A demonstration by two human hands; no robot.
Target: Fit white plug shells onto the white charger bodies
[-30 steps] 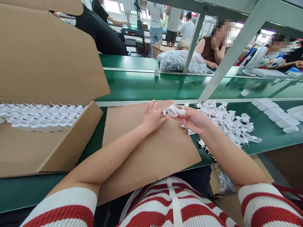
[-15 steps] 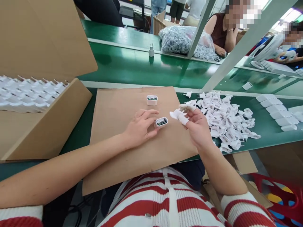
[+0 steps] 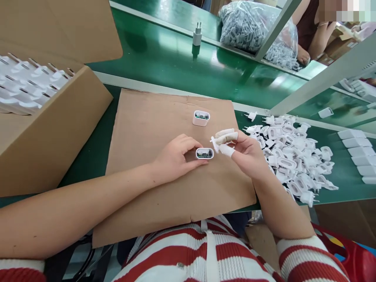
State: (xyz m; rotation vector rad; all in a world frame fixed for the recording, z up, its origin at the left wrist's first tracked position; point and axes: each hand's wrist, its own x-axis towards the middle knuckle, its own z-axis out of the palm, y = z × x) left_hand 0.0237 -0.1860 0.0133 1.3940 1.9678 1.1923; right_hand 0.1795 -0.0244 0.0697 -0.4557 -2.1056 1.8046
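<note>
My left hand [image 3: 179,156] pinches a white charger housing [image 3: 205,154] between thumb and fingers. Its oval open end faces up and shows the circuit board inside. Just right of it, my right hand [image 3: 243,150], with white covers on some fingertips, grips a white plug cap [image 3: 215,144]. The cap is tilted, its flat rim turned toward the housing and apart from it; its pins are hidden by the fingers. A second open charger housing [image 3: 201,118] stands upright behind, on the cardboard sheet [image 3: 152,117].
A pile of white plug caps [image 3: 289,156] lies to the right, beyond it a row of white housings [image 3: 360,150]. At left stands a cardboard box [image 3: 67,129] of chargers [image 3: 32,84]. One charger [image 3: 197,36] stands on the green bench behind, near a bag of small parts [image 3: 249,29].
My left hand has closed around the near housing and turned it more level. My right hand has tilted the plug cap and brought it closer to the housing. The view has tipped downward.
</note>
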